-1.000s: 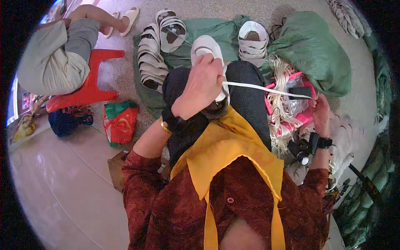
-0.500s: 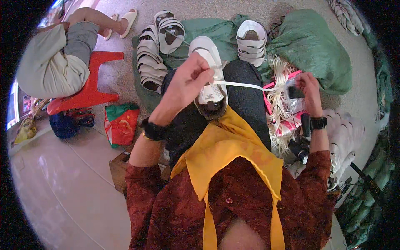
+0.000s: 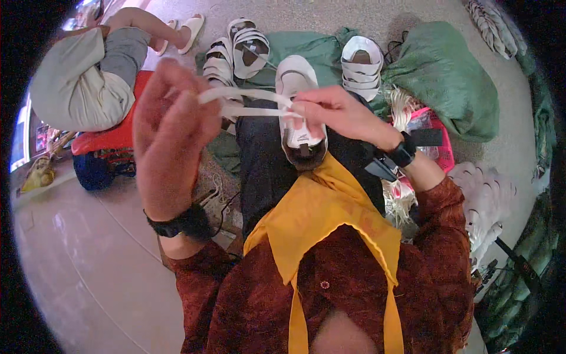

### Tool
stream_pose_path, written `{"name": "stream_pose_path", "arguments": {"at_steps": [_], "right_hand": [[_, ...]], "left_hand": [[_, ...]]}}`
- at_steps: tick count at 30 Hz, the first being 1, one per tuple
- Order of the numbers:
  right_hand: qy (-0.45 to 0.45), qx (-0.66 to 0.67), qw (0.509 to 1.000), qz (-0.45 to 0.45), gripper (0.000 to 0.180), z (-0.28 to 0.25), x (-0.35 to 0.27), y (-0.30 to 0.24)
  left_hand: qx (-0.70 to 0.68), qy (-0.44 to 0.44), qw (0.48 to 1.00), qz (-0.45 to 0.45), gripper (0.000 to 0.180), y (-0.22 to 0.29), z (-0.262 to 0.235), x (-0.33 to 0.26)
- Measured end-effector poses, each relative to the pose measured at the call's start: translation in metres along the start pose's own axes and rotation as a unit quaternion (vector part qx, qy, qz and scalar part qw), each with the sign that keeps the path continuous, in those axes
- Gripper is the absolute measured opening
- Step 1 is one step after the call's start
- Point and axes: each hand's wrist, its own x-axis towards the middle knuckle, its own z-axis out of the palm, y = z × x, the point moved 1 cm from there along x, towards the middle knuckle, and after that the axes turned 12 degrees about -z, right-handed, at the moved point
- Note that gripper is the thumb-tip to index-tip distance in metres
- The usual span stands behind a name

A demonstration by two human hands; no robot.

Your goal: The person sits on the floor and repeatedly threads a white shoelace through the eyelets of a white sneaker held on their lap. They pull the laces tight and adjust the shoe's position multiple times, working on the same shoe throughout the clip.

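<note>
A white sneaker [image 3: 296, 75] rests on my lap with its toe pointing away from me. From its eyelets a white flat shoelace [image 3: 250, 92] stretches leftward in two strands. My left hand [image 3: 174, 127], raised left of the shoe and smeared by motion, pinches the lace at its far end. Over the sneaker's lacing, my right hand [image 3: 348, 115] has thumb and fingers closed on the lace near the eyelets; the exact grip is partly hidden. The dark heel opening of the shoe faces me, above my yellow apron [image 3: 327, 194].
Nested white shoe uppers [image 3: 361, 68] stand on a green sack [image 3: 306, 44] ahead, more [image 3: 249, 47] at left. A bulging green sack [image 3: 451, 79] and pink basket [image 3: 446, 147] with laces lie right. A person [image 3: 88, 82] sits on a red stool [image 3: 94, 143] at left.
My left hand has swung left and toward me, drawing the lace out. My right hand has come from the right over to the shoe. The lace no longer stretches rightward.
</note>
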Motion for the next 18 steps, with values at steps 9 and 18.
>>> {"name": "stream_pose_path", "arguments": {"at_steps": [9, 18], "right_hand": [[0.162, 0.023, 0.985, 0.05, 0.043, -0.071, -0.074, 0.0], [0.271, -0.099, 0.948, 0.133, 0.046, -0.108, -0.113, 0.012]], "left_hand": [[-0.167, -0.074, 0.983, -0.022, 0.015, -0.035, -0.04, -0.001], [0.015, -0.083, 0.993, -0.081, 0.011, -0.115, -0.003, 0.009]]}}
